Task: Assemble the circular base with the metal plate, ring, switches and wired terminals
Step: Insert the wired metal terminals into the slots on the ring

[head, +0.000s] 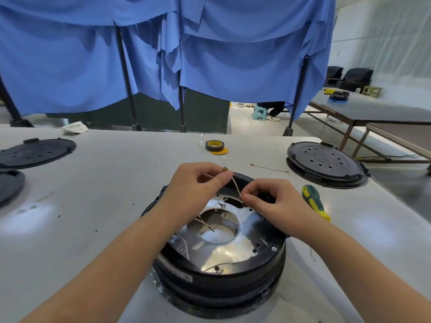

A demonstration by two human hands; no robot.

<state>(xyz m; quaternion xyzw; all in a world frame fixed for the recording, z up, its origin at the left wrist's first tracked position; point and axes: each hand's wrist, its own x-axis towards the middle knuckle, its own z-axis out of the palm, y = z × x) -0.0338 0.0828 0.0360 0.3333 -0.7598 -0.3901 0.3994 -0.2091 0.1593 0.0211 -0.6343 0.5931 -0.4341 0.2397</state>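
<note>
Blue cloth (210, 54) hung across black poles at the back, above a pale worktop (105, 194) spread wide below it. At the near middle of the worktop sat the circular base (221, 283), black-walled, open side up, with the shiny metal plate (233, 250) lying flat inside it, a round hole at the plate's centre. Stacked black covers (326, 164) at the far right, a single black cover (37, 152) at the far left, and part of another dark disc (10, 185) at the left edge. Near the base's right side, a green-and-yellow screwdriver (314, 201), long axis running from far-left to near-right, handle toward the far end. A roll of black tape (214, 145) with a yellow core near the far middle. Both hands raised over the far half of the base: left hand (196, 190) pinching the upper end of a wired terminal (235, 185), right hand (270, 197) pinching its lower end, fingers curled on it. Wire held taut between them, long axis slanting from upper left, metal lug uppermost, down to lower right. Other thin wires (205, 223) trailing across the plate and its hole, possibly ending in ring lugs, too small to tell. One spare wire (270, 169) lying loose on the worktop between base and stacked covers.
</note>
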